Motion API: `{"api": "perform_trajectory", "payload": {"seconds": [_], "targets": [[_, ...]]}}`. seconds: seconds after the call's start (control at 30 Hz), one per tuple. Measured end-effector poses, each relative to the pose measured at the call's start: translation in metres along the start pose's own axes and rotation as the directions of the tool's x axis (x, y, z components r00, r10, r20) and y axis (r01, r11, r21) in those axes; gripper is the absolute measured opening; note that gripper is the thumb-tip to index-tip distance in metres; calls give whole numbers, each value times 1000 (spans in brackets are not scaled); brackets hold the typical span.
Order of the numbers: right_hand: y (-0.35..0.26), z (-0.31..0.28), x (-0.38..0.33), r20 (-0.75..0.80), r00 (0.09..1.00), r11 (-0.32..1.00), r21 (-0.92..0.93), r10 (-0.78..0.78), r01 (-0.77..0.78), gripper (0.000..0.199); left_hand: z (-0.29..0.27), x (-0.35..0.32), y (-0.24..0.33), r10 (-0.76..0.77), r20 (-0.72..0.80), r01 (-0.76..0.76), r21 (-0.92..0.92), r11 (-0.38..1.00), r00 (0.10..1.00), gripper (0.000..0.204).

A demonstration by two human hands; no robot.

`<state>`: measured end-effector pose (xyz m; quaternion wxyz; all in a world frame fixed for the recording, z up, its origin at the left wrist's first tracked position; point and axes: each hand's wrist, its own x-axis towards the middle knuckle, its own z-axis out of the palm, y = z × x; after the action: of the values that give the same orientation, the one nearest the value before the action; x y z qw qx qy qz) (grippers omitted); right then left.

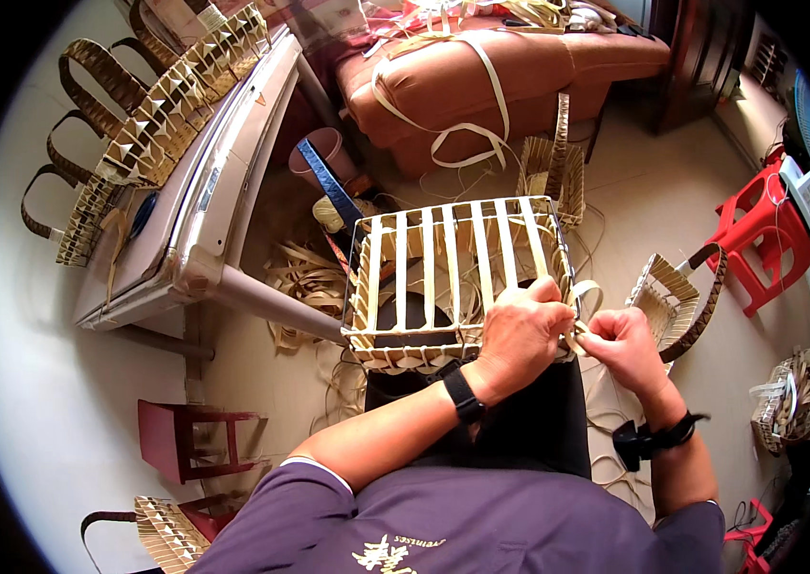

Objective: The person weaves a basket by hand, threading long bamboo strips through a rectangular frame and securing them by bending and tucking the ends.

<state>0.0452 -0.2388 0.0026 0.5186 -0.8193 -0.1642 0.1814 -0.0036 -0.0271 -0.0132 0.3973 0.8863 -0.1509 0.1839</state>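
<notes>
A rectangular basket (451, 253) with a metal wire frame and pale flat slats across its upper side rests on my lap. At its near right corner, my left hand (518, 335) is closed, fingertips pinched against the rim. What lies between those fingers is hidden. Beside it my right hand (629, 346) pinches a pale woven strip (592, 290), which loops up by the corner. The two hands nearly touch. Along the basket's near side runs a band of folded weaving.
Finished baskets with dark handles line the table (233, 182) at left. Loose strips (314, 287) lie on the floor beyond my knees, near a pink bucket (323, 153). A small handled basket (663, 298), a red stool (770, 225) and a brown sofa (481, 81) stand around.
</notes>
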Motion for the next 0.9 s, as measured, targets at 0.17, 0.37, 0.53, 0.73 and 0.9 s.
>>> {"api": "perform_trajectory", "payload": {"seconds": [0.17,0.37,0.53,0.73,0.9], "targets": [[17,-12,-16,81,987,928,359,-136,98,21,-3,-2,-2,33,17,-33,-2,999,999,7],[61,-4,-42,292,956,763,624,-25,-171,15,0,-4,-5,121,-54,-121,3,993,991,19],[72,-6,-82,686,728,548,612,-9,-570,22,6,-5,-13,259,-134,-240,146,960,956,14],[1,-39,-125,257,931,930,-194,-260,313,28,4,-6,-13,227,-119,-199,210,957,967,11],[-3,-65,-164,525,848,922,290,69,-255,28,1,-5,-7,197,-92,-176,200,964,976,10]]}}
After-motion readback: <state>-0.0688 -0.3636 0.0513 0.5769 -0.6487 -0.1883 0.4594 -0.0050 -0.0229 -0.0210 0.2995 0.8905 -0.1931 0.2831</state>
